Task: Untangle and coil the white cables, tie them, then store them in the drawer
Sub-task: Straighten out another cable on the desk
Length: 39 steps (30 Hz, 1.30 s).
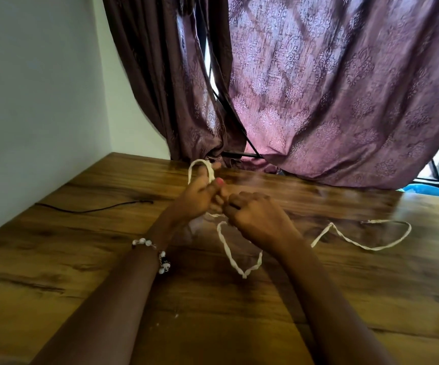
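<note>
Table [318,325] spreads under my fingers, wood-grained. White cable [242,262] comes next: flat, kinked, its loose tail zigzagging away to the right of my fingers, its coiled loop arching just beyond my left fingertips. My left hand [197,198] curls round that loop, thumb pinching it; my right hand [255,219] closes on the strand just beside. If my left pinch slackens, I judge the loop springs open; the kinks may snag too.

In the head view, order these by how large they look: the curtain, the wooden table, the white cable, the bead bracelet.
1. Curtain and wooden table: alike, unsure.
2. White cable.
3. Bead bracelet.
</note>
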Each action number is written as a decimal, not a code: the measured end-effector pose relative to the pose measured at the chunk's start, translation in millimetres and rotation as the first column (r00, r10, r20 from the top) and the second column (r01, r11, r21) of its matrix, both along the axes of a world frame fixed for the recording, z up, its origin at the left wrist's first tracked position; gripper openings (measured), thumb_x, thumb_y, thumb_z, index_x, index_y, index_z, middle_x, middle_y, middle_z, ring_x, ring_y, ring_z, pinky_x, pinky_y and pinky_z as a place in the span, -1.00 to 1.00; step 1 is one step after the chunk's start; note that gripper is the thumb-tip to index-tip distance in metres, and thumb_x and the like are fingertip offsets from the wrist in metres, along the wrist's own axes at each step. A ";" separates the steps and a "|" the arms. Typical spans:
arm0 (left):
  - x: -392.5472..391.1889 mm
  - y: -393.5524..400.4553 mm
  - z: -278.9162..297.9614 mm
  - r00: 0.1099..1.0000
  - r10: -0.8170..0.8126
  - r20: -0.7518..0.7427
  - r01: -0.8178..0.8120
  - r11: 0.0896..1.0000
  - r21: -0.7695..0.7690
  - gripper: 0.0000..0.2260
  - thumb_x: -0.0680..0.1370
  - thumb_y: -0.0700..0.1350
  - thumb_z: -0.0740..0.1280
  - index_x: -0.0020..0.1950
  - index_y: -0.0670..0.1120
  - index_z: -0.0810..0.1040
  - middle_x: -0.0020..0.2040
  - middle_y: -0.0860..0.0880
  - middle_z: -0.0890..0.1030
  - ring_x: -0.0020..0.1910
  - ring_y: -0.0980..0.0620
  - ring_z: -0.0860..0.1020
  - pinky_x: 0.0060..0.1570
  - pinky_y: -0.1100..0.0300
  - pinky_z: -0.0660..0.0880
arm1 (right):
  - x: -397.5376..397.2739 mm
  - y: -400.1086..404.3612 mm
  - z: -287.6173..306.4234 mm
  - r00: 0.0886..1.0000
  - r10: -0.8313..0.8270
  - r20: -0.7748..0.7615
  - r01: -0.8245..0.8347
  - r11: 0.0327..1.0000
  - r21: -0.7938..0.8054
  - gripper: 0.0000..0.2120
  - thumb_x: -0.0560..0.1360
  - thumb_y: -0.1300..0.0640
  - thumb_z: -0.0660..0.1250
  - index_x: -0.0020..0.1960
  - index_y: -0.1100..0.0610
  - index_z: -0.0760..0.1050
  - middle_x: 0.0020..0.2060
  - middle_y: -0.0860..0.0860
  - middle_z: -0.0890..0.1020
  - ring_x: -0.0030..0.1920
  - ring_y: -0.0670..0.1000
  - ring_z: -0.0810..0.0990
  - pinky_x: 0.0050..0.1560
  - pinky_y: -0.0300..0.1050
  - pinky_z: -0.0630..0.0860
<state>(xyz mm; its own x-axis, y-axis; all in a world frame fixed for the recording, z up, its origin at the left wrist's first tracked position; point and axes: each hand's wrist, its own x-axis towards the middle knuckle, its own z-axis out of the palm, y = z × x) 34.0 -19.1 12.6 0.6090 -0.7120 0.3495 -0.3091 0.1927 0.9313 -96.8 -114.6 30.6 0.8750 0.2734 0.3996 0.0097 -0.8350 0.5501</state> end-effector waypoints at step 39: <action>10.6 1.0 -3.4 0.599 -0.448 -0.663 0.462 0.871 -0.171 -0.56 0.55 0.08 0.11 -0.52 -0.02 0.28 -0.66 0.09 0.17 -0.73 0.19 0.10 -0.64 0.43 -0.01 | -48.4 -80.6 16.5 0.853 -0.489 0.182 -0.420 -0.438 0.795 -0.91 0.44 0.43 0.35 -0.18 0.29 0.52 -0.47 0.14 0.60 -0.66 -0.14 0.36 -0.62 -0.28 0.41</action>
<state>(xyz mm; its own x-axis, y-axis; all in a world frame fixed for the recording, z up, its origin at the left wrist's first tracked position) 44.6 -18.1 9.3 0.2650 -0.9639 -0.0279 0.5127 0.1163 0.8507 -145.1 -195.2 47.1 0.5080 -0.8491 0.1446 0.1892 -0.0538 -0.9805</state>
